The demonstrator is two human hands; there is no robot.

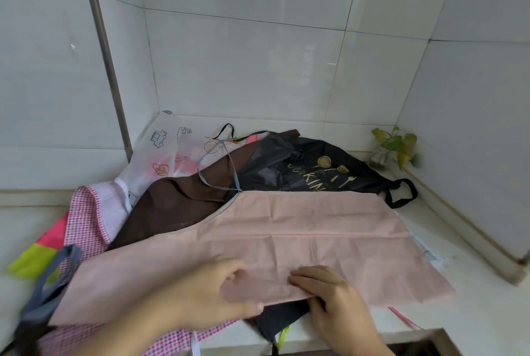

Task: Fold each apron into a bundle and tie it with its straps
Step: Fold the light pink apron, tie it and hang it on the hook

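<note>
Head view: the flat pale pink cotton apron (286, 229) lies across the white counter's (473, 307) front edge, over other aprons. The left hand (218, 295) and right hand (335, 295) pinch its near hem; slippery layers beneath could drag, skewing the fold.

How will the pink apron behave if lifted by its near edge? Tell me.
The pink apron will probably flop and sag: it lies thin and creased over the pile. It looks light. Its grey strap would likely trail loose. Both hands, left hand and right hand, grip its near edge.
</note>
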